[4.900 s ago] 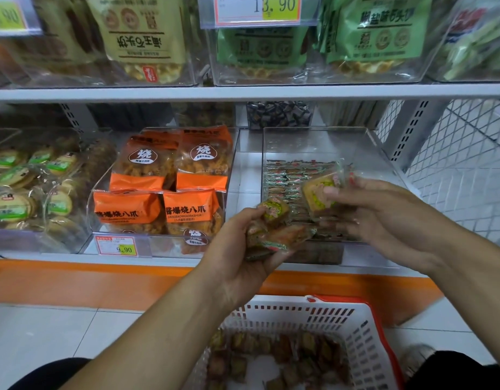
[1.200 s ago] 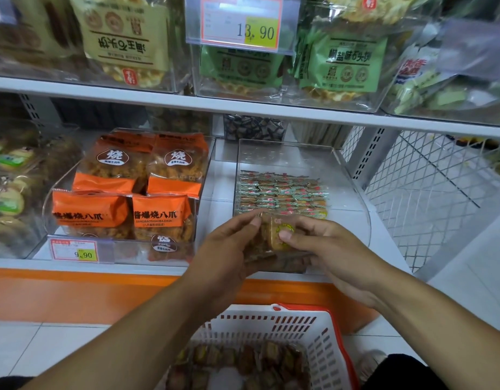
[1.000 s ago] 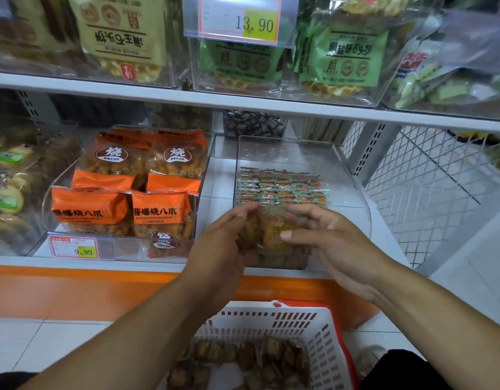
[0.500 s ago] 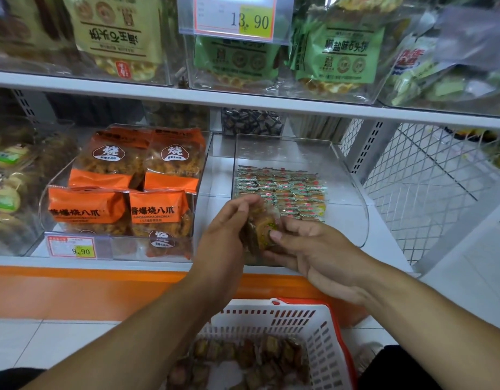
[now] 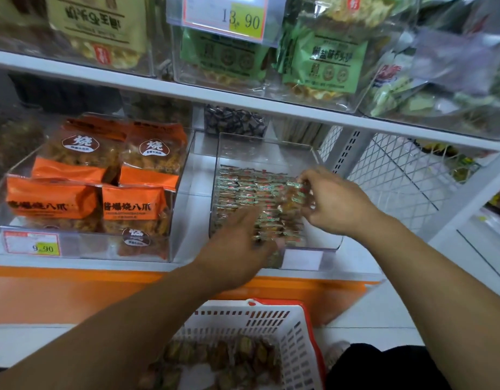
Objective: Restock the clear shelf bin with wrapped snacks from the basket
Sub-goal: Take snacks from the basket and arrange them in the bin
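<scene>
Snacks (image 5: 260,192), small, glossy-wrapped, in rows; right grip (image 5: 334,205) pinching one, left (image 5: 237,249) spread.

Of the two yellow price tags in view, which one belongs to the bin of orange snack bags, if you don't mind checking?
The 9.90 tag, clipped to the front of the orange-bag bin at lower left. The 13.90 tag hangs from the upper shelf, above green bags.

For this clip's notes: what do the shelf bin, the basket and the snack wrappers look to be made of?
Shelf bin: rigid clear plastic, probably acrylic; the shelf shows through its glossy walls. Basket: moulded white plastic with slotted walls and a red rim, matte. Wrapped snacks: thin glossy film, likely plastic, with glinting crimped edges; which film cannot be told. The right hand pinches one, and the left hand reaches in, blurred.
</scene>
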A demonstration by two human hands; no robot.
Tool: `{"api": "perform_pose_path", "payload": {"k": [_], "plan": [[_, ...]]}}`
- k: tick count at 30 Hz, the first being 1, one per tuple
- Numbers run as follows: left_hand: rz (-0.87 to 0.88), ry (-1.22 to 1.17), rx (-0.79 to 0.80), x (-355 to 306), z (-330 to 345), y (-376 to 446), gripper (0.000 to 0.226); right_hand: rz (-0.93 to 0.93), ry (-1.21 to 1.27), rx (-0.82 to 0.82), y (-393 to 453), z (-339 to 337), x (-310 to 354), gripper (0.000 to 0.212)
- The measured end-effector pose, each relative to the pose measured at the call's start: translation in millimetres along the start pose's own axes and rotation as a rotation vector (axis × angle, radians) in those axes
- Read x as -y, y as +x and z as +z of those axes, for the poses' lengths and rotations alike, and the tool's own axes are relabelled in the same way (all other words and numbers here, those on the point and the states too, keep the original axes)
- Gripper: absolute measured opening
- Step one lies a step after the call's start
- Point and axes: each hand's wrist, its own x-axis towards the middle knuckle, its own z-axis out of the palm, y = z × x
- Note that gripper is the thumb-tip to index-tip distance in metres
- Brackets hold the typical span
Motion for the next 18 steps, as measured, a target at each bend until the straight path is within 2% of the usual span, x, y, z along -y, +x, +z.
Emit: {"api": "perform_pose_path", "payload": {"k": [3, 6, 9, 15, 18], "plan": [[0.046, 0.407, 0.103, 11.9, 11.1, 0.0, 0.086, -0.028, -0.368, 0.126, 23.7, 3.9, -9.9, 0.057], [0.093, 0.615, 0.154, 16.8, 16.9, -0.2, 0.088, -0.072, -0.548, 0.315, 37.6, 16.5, -8.5, 0.057], [0.107, 0.626, 0.161, 16.5, 16.9, 1.7, 0.086, -0.121, -0.628, 0.401, 43.9, 29.3, -7.3, 0.048], [0.118, 0.632, 0.160, 18.7, 19.9, 2.8, 0.087, -0.151, -0.708, 0.564, 44.1, 40.6, -17.3, 0.050], [0.130, 0.639, 0.139, 19.9, 21.5, 3.7, 0.085, -0.206, -0.625, 0.561, 46.3, 39.6, -20.4, 0.034]]}}
